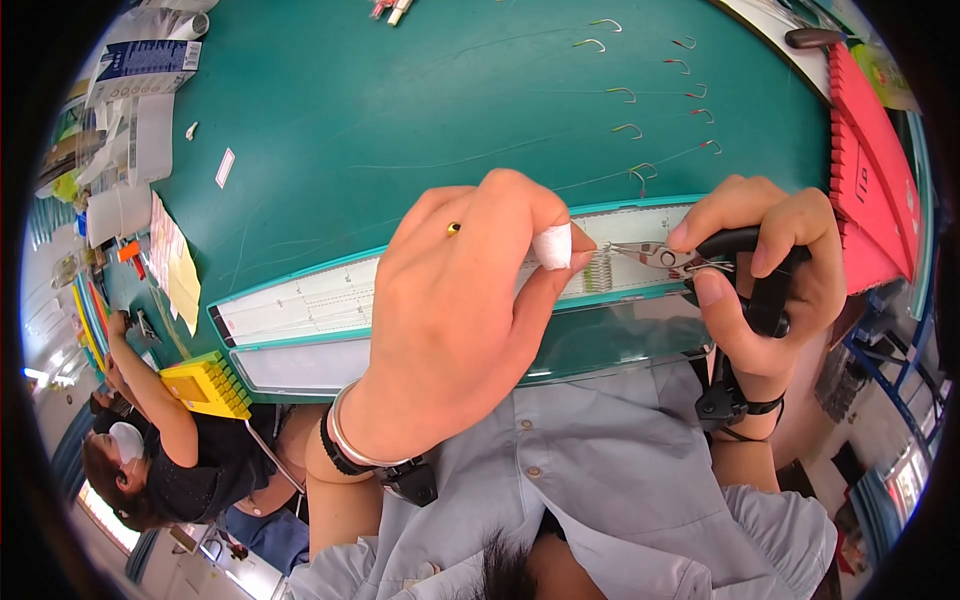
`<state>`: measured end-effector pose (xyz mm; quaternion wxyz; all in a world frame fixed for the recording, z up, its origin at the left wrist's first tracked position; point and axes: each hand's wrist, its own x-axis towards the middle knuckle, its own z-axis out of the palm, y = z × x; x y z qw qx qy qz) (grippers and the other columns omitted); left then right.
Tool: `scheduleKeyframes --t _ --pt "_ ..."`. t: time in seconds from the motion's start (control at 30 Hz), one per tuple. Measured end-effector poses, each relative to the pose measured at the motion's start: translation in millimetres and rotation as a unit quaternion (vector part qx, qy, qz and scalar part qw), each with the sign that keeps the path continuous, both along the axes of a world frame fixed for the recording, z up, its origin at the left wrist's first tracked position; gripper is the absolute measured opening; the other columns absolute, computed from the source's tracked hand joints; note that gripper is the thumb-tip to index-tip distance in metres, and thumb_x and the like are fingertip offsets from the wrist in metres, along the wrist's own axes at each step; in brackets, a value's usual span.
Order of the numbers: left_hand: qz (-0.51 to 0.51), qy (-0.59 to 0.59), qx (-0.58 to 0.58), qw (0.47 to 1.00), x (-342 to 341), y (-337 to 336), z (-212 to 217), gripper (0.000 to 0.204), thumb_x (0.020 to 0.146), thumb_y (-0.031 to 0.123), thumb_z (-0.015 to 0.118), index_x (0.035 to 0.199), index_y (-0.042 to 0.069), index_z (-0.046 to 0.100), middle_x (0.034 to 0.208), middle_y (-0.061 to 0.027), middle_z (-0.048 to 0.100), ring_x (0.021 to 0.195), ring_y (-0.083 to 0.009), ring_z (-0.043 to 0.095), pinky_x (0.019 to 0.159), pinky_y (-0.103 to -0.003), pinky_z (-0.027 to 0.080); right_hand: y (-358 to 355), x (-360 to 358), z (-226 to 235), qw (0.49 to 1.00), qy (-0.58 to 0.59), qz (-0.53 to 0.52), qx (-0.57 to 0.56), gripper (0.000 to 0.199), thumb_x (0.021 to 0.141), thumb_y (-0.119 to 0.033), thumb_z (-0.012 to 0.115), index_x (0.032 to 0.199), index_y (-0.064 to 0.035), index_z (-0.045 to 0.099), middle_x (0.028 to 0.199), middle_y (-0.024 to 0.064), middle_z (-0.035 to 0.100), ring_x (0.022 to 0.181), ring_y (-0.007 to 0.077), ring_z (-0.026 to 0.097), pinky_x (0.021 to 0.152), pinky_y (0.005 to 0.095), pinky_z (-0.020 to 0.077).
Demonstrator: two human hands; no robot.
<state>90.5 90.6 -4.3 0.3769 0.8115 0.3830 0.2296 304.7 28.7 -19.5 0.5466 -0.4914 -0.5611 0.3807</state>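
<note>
Your L hand (450, 270) is pinched narrow — can't tell on what — just beside the pliers' tips; your R hand (795, 250) grips the pliers (648, 254) over the teal-rimmed case (310, 300). Beyond, hooks (622, 90) lie on the green table (330, 110), w/ a red rack (872, 190) at R.

Grn tabletop (330, 90), long teal-rimmed box (300, 312), loose hooks (622, 91) w/ thin lines (570, 93) upper R, sm. tag (225, 168) L
</note>
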Motion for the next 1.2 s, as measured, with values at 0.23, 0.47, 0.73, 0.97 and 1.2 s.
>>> scheduleKeyframes --t 0.23,0.47,0.73,0.97,1.2 --pt "0.006 0.015 0.023 1.0 0 -3 2 0.034 0.084 -0.008 0.073 0.095 0.006 0.044 0.092 -0.0122 0.074 0.082 -0.0191 0.072 0.072 -0.026 0.053 0 3 -1 1.0 -0.022 0.008 -0.005 0.03 0.078 0.002 0.067 0.089 -0.0069 0.041 0.092 0.0254 0.068 0.08 0.021 0.06 0.074 0.0309 0.0469" --pt "-0.112 0.131 0.057 0.983 -27 -22 9 0.047 0.071 0.017 0.086 0.095 0.011 0.046 0.135 -0.013 0.064 0.132 -0.0397 0.051 0.106 -0.053 0.04 2 2 -1 0.999 -0.032 -0.003 -0.041 0.029 0.081 -0.002 0.068 0.089 -0.0066 0.041 0.091 0.0257 0.067 0.078 0.0206 0.059 0.076 0.0313 0.0489" --pt "-0.146 0.16 0.106 0.971 -37 -31 -10 0.049 0.074 0.049 0.074 0.094 0.014 0.046 0.139 -0.0046 0.063 0.14 -0.0422 0.042 0.113 -0.064 0.025 4 1 -7 0.998 -0.03 -0.026 -0.048 0.031 0.083 -0.011 0.07 0.089 -0.0084 0.04 0.086 0.0224 0.068 0.074 0.0182 0.056 0.069 0.0289 0.0442" --pt "-0.157 0.203 0.088 0.963 -36 -33 -10 0.05 0.085 0.059 0.06 0.1 0.014 0.044 0.139 -0.005 0.063 0.141 -0.0433 0.04 0.114 -0.066 0.02 4 3 -9 0.998 -0.056 -0.026 -0.032 0.03 0.083 -0.012 0.069 0.088 -0.0089 0.04 0.083 0.0215 0.068 0.07 0.0181 0.057 0.066 0.0288 0.0442" --pt "-0.16 0.209 0.116 0.958 -33 -34 -12 0.05 0.086 0.059 0.06 0.1 0.014 0.043 0.139 -0.0071 0.062 0.14 -0.0453 0.04 0.113 -0.068 0.022 4 8 -9 0.997 -0.078 -0.017 -0.025 0.03 0.082 -0.011 0.069 0.088 -0.0087 0.04 0.082 0.0219 0.068 0.069 0.018 0.057 0.064 0.0284 0.0448"
